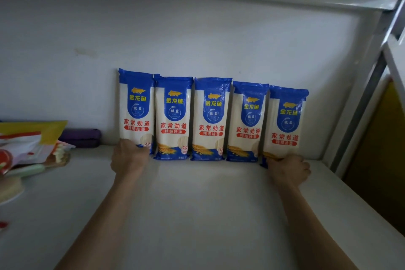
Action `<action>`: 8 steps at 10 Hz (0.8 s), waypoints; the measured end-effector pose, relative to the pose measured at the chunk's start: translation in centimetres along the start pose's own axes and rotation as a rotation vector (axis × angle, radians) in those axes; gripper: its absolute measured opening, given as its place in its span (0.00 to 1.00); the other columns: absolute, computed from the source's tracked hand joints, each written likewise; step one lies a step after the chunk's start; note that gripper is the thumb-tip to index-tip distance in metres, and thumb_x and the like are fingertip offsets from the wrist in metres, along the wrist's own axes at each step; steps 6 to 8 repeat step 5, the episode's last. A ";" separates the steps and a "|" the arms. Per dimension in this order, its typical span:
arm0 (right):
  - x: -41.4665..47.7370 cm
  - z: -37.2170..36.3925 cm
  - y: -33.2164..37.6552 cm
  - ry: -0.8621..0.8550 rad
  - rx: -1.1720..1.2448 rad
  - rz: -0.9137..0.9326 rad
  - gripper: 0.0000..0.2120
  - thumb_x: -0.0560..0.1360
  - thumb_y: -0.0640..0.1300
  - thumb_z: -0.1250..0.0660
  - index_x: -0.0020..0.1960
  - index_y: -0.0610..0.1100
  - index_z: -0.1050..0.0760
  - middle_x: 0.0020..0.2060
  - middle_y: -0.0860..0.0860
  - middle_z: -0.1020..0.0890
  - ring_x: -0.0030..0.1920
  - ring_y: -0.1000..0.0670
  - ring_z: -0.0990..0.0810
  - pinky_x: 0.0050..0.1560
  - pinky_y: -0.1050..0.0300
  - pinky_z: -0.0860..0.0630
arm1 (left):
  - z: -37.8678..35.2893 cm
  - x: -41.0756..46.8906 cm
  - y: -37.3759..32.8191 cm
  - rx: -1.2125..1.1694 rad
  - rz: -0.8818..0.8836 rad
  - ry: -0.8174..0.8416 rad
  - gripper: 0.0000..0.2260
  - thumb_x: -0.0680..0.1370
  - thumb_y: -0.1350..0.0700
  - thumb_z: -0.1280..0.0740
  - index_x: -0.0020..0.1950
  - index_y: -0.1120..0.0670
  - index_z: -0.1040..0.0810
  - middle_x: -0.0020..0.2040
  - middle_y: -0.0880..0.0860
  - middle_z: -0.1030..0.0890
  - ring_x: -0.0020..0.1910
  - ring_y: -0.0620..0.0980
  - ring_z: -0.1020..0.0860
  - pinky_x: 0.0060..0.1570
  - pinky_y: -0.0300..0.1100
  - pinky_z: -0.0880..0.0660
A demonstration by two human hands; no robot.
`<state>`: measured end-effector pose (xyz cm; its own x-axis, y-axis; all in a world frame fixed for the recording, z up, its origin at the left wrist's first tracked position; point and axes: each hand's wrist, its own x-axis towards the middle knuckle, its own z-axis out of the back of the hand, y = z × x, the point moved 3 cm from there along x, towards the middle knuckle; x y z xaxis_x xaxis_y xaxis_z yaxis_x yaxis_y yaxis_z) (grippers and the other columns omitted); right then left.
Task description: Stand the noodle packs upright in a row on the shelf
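Note:
Several blue-and-white noodle packs stand upright side by side, leaning on the white back wall of the shelf point(197, 204). My left hand point(128, 158) grips the bottom of the leftmost pack point(136, 105). My right hand point(289, 170) grips the bottom of the rightmost pack point(286, 120). Between them stand the middle packs point(211, 116), untouched. The lower corners of both end packs are hidden by my fingers.
A pile of colourful packets point(28, 144) and a purple object point(82, 137) lie at the shelf's left end. A white metal upright point(359, 105) and a yellow panel point(385, 149) close off the right side.

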<state>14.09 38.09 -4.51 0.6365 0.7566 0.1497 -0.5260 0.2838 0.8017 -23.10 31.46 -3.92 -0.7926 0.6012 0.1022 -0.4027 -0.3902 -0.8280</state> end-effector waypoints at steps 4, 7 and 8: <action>-0.2 2.3 -0.1 0.047 0.074 0.160 0.22 0.68 0.46 0.27 0.55 0.34 0.25 0.54 0.36 0.20 0.54 0.36 0.22 0.49 0.46 0.21 | 2.7 -2.0 -1.6 -0.043 -0.045 -0.030 0.18 0.73 0.56 0.31 0.60 0.61 0.27 0.58 0.62 0.21 0.57 0.64 0.22 0.53 0.54 0.24; -3.7 6.8 1.6 0.066 0.121 0.277 0.15 0.73 0.41 0.32 0.58 0.37 0.23 0.55 0.41 0.18 0.55 0.40 0.20 0.48 0.54 0.24 | 5.6 -6.0 -3.3 0.065 -0.184 -0.111 0.17 0.75 0.55 0.34 0.60 0.62 0.29 0.58 0.63 0.21 0.56 0.65 0.22 0.48 0.53 0.26; -3.7 6.8 1.6 0.066 0.121 0.277 0.15 0.73 0.41 0.32 0.58 0.37 0.23 0.55 0.41 0.18 0.55 0.40 0.20 0.48 0.54 0.24 | 5.6 -6.0 -3.3 0.065 -0.184 -0.111 0.17 0.75 0.55 0.34 0.60 0.62 0.29 0.58 0.63 0.21 0.56 0.65 0.22 0.48 0.53 0.26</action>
